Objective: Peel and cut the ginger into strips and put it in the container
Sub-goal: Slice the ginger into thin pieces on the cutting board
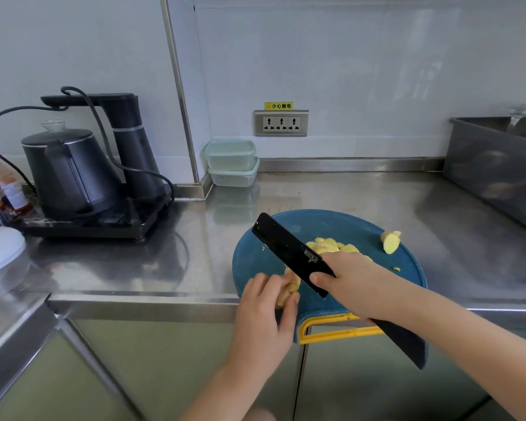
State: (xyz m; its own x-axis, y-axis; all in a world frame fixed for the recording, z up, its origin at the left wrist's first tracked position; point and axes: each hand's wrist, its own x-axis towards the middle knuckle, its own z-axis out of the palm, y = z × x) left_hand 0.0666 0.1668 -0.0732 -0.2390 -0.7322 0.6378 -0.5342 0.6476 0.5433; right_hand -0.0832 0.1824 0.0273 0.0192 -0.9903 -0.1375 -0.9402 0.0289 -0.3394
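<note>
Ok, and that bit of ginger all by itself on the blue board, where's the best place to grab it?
Probably pinch the lone ginger piece across its rounded middle, coming straight down from above. It lies apart from the pile on the cutting board, near the right rim, so both sides are free to pinch.

Cutting board on counter, kettle far left, containers stacked behind, sink right.

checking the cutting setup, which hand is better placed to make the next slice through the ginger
Right. The right hand grips the black knife with its blade angled over the ginger piece, while the left hand holds that piece down on the blue board.
</note>
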